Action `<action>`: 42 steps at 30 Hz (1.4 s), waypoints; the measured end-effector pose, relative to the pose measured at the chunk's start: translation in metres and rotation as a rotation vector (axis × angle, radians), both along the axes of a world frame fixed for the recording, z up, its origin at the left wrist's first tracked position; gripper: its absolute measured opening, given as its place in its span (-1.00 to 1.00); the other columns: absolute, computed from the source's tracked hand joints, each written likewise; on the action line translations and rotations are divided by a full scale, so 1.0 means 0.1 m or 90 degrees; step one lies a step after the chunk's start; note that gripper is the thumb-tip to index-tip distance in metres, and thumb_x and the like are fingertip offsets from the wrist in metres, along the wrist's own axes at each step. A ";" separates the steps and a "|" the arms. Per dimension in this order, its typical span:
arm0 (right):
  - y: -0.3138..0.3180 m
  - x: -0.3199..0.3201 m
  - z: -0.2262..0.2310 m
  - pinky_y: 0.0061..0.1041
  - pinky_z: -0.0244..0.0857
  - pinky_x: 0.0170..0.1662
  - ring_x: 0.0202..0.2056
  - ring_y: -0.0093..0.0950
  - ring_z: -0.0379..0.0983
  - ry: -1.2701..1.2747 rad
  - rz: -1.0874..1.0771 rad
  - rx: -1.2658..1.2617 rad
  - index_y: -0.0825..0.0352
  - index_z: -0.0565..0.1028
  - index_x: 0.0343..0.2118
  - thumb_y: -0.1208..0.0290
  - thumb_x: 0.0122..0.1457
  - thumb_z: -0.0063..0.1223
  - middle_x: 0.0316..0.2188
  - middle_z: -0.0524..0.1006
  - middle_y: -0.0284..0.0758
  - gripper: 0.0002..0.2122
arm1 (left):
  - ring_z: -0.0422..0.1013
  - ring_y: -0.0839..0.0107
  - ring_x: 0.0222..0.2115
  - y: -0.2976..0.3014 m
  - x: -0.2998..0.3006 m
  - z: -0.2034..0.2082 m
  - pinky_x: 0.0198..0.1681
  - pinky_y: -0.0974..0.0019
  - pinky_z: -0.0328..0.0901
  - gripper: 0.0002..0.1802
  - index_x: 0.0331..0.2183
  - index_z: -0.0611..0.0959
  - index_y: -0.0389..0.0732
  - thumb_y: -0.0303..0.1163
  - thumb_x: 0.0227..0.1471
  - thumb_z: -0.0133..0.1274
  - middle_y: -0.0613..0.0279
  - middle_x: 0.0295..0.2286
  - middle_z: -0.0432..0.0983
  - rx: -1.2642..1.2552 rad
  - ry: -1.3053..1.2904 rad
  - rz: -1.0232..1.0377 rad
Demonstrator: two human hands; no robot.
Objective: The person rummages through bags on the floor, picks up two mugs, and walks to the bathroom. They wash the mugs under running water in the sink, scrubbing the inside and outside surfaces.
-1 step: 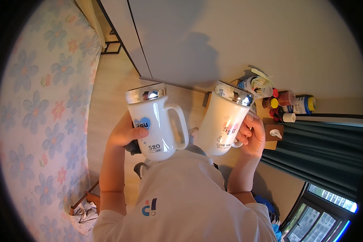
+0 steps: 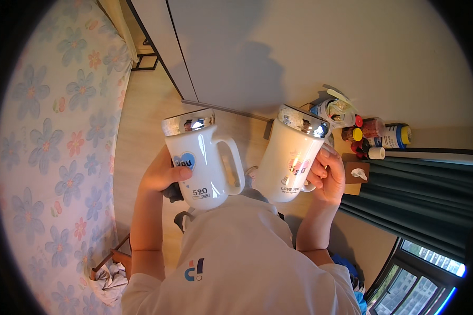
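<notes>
I hold up two tall white mugs with shiny mirror-like lids in front of my chest. My left hand [image 2: 162, 172] is wrapped round the body of the mug with a blue heart [image 2: 205, 170], its thumb across the front. That mug's handle points right, toward the other one, and no fingers are on it. My right hand [image 2: 328, 176] grips the mug with a pink heart [image 2: 281, 165] by its handle side, fingers curled there. Both mugs lean slightly, apart from each other, with dark print on their sides. The lids hide the insides.
On the left lies a bed with a flowered cover [image 2: 29, 194]. A pale cabinet front [image 2: 220, 58] stands ahead. Jars and tubs [image 2: 373, 128] crowd a surface at right, near a tissue box [image 2: 356, 173], a dark green curtain [image 2: 420, 194] and a window [image 2: 407, 283]. A wooden chair [image 2: 122, 260] holds cloth.
</notes>
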State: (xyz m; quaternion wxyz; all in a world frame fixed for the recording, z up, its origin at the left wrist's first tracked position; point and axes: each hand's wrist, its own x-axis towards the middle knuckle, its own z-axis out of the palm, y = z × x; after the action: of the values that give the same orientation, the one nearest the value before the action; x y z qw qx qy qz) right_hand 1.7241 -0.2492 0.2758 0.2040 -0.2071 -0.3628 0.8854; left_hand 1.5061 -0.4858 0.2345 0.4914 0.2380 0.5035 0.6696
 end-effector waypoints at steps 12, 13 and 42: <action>-0.15 -0.08 0.00 -0.73 -0.19 -0.79 -0.82 -0.72 -0.06 0.021 0.071 0.017 0.34 0.35 -0.56 0.42 0.15 -0.12 -0.81 0.16 -0.49 -0.83 | 0.39 0.39 -0.19 -0.38 0.26 -0.06 -0.17 0.34 0.31 -0.03 -0.01 0.34 -0.35 0.00 -0.41 0.34 0.15 -0.19 0.43 0.036 0.002 0.042; -0.17 -0.09 -0.01 -0.73 -0.19 -0.78 -0.81 -0.72 -0.06 0.020 0.090 0.020 0.35 0.35 -0.55 0.43 0.15 -0.12 -0.81 0.17 -0.48 -0.83 | 0.38 0.39 -0.18 -0.42 0.29 -0.07 -0.16 0.34 0.30 -0.03 -0.01 0.34 -0.35 -0.02 -0.41 0.35 0.15 -0.19 0.43 0.060 -0.006 0.048; -1.73 -1.04 -0.16 -0.73 0.23 -0.44 -0.47 -0.71 0.33 -0.012 0.348 0.271 0.30 0.26 -0.25 0.71 -0.03 0.09 -0.43 0.40 -0.42 -0.68 | 0.42 0.43 -0.25 -1.27 0.81 0.06 -0.16 0.34 0.30 -0.42 -0.18 0.56 -0.29 -0.22 -0.28 0.33 0.17 -0.28 0.53 -0.032 0.042 0.367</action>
State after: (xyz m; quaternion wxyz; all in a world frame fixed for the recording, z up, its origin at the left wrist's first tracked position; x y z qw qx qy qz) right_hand 1.6205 -0.4217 0.2602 -0.0059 -0.0635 -0.5832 0.8098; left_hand 1.5867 -0.6124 0.2407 0.2697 0.0943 0.5827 0.7608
